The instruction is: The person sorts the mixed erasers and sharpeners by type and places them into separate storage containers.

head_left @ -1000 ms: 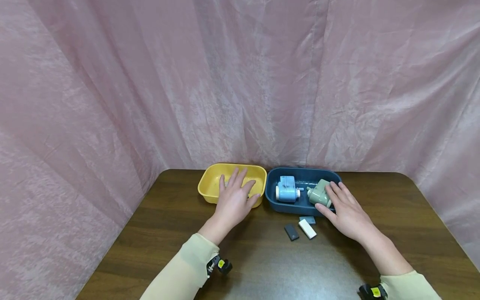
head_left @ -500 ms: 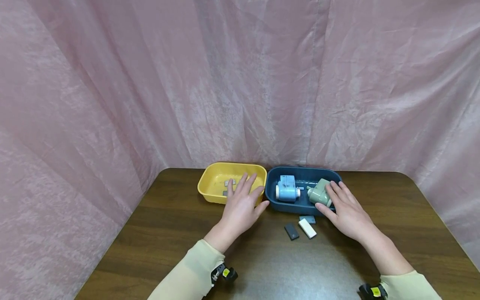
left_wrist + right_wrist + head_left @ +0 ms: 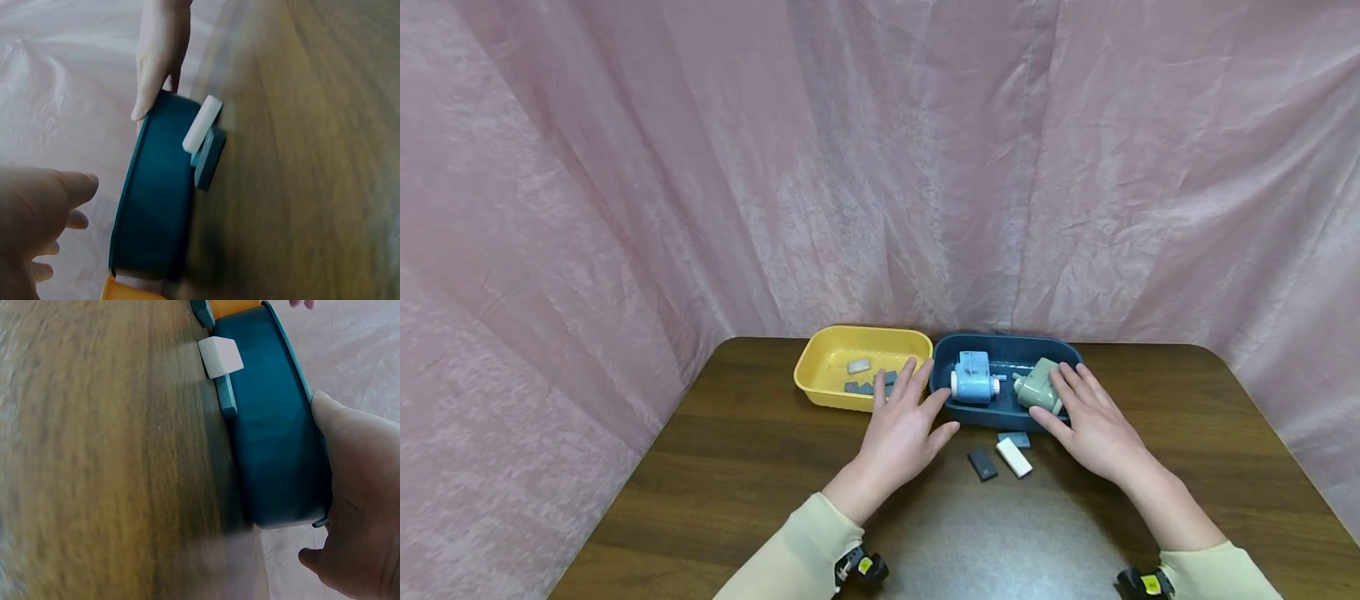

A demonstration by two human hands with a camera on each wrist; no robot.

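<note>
My left hand (image 3: 898, 437) hovers with spread fingers over the front right corner of the yellow bin (image 3: 808, 371), holding nothing. Its thumb points toward the dark blue bin (image 3: 1000, 419). My right hand (image 3: 1097, 425) rests at that bin's right front corner, thumb on the rim in the right wrist view and fingers reaching over the right end. Inside the blue bin lie a light blue boxy object (image 3: 974, 377) with white round ends and a green one (image 3: 1037, 385) of similar shape, partly covered by my right fingers.
A black block (image 3: 982, 464), a white block (image 3: 1014, 457) and a grey-blue block (image 3: 1017, 439) lie on the wooden table (image 3: 700, 483) before the blue bin. Several grey pieces (image 3: 859, 388) and a whitish piece (image 3: 858, 366) lie inside the yellow bin. A pink curtain (image 3: 880, 167) hangs behind.
My left hand has drawn back and to the right, out from over the middle of the yellow bin, uncovering the pieces inside. My right hand stays at the blue bin.
</note>
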